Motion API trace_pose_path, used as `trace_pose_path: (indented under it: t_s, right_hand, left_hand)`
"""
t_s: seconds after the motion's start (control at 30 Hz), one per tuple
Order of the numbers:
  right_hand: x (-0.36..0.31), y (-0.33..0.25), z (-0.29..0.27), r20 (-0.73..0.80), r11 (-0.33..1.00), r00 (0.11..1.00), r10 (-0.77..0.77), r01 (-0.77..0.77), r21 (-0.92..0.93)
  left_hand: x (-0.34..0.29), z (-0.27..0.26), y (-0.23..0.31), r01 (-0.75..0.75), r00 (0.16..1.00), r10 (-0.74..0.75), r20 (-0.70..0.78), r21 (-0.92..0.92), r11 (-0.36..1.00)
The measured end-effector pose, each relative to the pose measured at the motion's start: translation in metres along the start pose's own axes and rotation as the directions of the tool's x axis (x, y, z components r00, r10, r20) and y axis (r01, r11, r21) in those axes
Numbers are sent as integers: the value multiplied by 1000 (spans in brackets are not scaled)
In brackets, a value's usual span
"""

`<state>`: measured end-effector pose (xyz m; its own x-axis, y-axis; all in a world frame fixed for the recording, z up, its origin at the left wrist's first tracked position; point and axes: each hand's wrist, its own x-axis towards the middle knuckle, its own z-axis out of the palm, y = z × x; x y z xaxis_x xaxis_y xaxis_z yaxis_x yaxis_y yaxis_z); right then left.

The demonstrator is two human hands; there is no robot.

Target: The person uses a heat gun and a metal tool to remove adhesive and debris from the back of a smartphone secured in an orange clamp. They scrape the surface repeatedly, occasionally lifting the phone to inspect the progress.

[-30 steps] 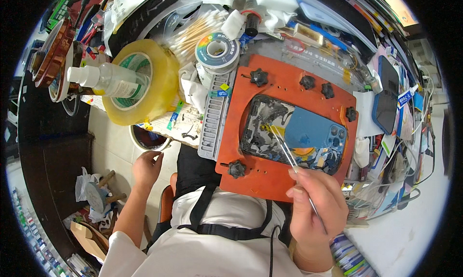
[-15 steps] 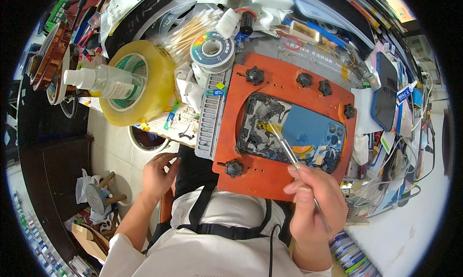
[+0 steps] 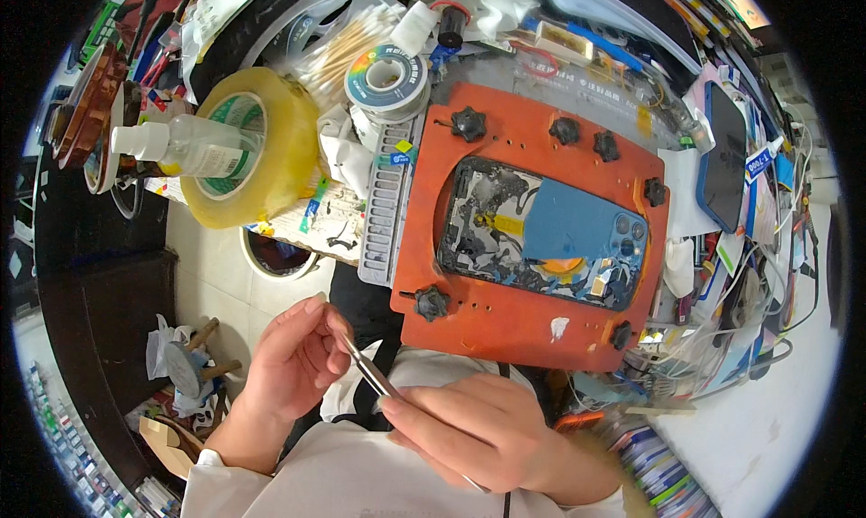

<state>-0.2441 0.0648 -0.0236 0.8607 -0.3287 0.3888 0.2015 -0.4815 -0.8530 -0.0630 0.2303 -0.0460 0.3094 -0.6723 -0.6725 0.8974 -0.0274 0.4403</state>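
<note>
In front of my body my right hand [image 3: 478, 423] grips a pair of slim metal tweezers [image 3: 368, 371], which slant up to the left. My left hand [image 3: 298, 351] is closed, its curled fingertips meeting the tip of the tweezers; whether a small scrap sits between them is hidden. Above and to the right, a phone body [image 3: 483, 207] lies in an orange-red clamping fixture [image 3: 469, 324] with black star knobs. Its left part shows bare, blackened glass remnants, while a blue back panel piece [image 3: 573, 220] covers much of the right, beside the camera lenses.
Left of the fixture stand a large yellow tape roll [image 3: 293, 171], a spray bottle [image 3: 212, 152] and a solder spool [image 3: 386, 78]. Cotton swabs [image 3: 347, 53] lie behind. Another phone [image 3: 723, 161], a glue tube [image 3: 762, 160] and tangled cables [image 3: 744, 356] crowd the right.
My right hand has pulled the tweezers away from the phone, down and left toward my body. My left hand has moved up to their tip and curled its fingers.
</note>
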Motion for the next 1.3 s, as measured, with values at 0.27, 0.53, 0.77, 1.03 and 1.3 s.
trace_pose_path:
  t_s: [0.27,0.53,0.77,1.03,1.3]
  right_hand:
    - [-12,0,-53,-164,970,981,107,-139,-197]
    - [-17,11,-44,-231,941,969,81,-151,-303]
    - [-15,8,-47,-203,913,977,60,-136,-384]
    - [-17,5,-45,-199,912,977,79,-151,-381]
    - [-21,7,-43,-298,953,942,156,-223,-204]
  left_hand:
    - [14,-44,18,-77,952,66,-300,-28,997]
    - [13,-51,11,-47,963,35,-267,-40,998]
    - [15,-39,3,-7,974,6,-228,-4,1000]
    - [1,-18,1,-104,982,125,-143,151,983]
    - [-9,12,-1,-132,990,121,69,179,975]
